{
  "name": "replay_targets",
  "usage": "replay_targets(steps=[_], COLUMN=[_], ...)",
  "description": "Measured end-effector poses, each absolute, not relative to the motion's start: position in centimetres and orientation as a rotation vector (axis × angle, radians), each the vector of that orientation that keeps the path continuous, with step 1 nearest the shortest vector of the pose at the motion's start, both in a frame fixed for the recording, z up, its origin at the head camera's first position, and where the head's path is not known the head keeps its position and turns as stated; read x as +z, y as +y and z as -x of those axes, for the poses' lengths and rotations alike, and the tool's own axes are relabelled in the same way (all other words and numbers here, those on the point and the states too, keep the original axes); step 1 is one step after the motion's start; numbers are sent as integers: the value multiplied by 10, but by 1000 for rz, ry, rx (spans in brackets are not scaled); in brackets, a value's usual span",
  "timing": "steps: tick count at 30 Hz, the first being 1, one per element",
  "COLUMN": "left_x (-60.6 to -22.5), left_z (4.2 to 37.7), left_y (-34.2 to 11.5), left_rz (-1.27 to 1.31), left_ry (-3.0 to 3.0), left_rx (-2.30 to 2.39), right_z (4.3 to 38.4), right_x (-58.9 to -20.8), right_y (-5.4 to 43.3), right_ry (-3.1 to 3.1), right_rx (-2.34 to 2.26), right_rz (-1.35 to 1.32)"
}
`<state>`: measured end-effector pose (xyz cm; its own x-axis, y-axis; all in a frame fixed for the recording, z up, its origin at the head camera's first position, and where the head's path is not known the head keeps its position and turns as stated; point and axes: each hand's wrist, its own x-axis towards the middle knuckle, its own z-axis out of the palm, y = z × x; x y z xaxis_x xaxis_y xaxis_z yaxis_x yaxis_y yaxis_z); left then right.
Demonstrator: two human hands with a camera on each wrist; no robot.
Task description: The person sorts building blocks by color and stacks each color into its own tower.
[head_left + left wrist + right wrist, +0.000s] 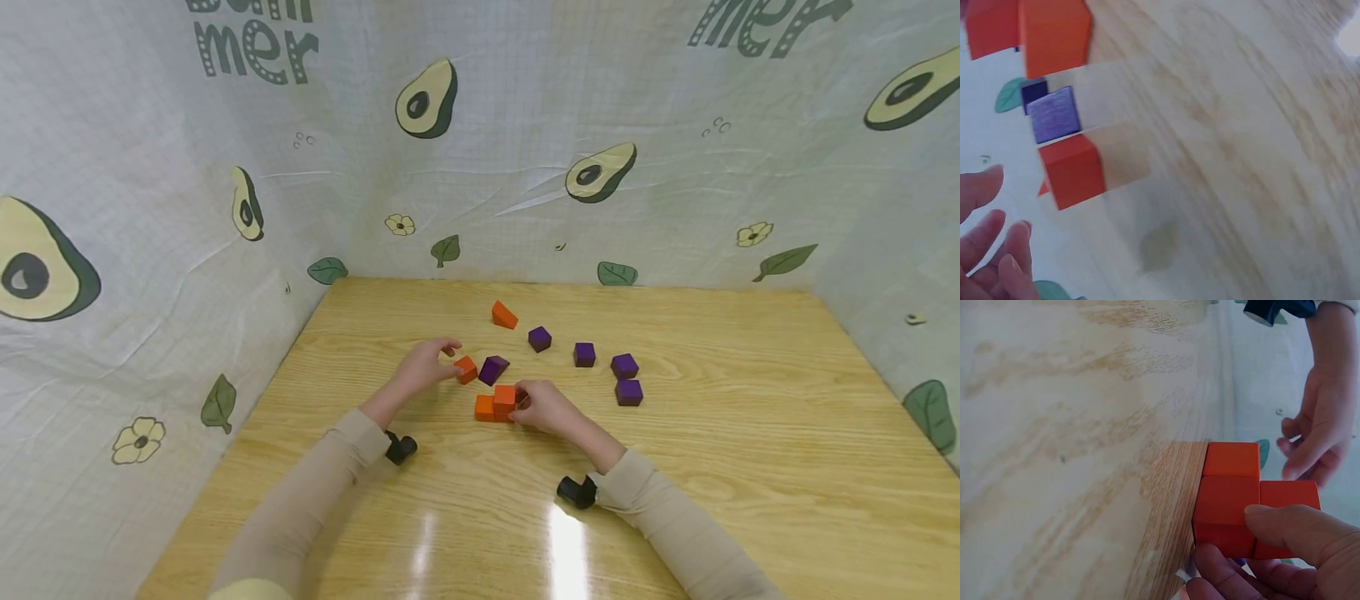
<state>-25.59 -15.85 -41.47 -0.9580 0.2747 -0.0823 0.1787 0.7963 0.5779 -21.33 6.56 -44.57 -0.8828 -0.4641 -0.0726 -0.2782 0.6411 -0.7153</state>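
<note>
Orange stack: 3 cubes on the table point(750, 400), 2 at the base side by side, base cube A point(484, 407) and base cube B point(1222, 500), with the upper orange cube point(505, 397) on B.
Right hand point(549, 408): thumb and fingers pinch the upper orange cube, thumb close to its join with base cube B.
Left hand point(427, 367): fingers and thumb apart, beside the loose orange cube point(466, 370); no grip on it shown.
Loose orange cube: on the table, left of the purple prism point(493, 370).
Beyond: orange wedge point(503, 315) behind the prism; 4 purple cubes point(540, 339) to its right.
Handling, judged: cubes look light, stiff and hardly fragile; smooth flat faces may slip slightly, and the stack appears unfastened, so a knock could shift it.
Hold, judged: pinch 2 opposite side faces, squarely and lightly; on the upper cube, keep fingertips above the join.
</note>
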Motion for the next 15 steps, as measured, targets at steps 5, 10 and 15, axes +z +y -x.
replay_targets(steps=[5,10,15], left_x=[-424,-431,-434], left_z=[262,266,269], left_y=[-151,-145,-143], left_rz=[-301,-228,-218], left_ry=[2850,2864,2882], left_rx=[696,602,567], right_z=[213,214,214], right_x=[-445,-446,-447], right_y=[65,65,66], right_ry=[2618,2625,2622], right_rx=[-1066,-1060,-1070], right_rz=[603,596,587])
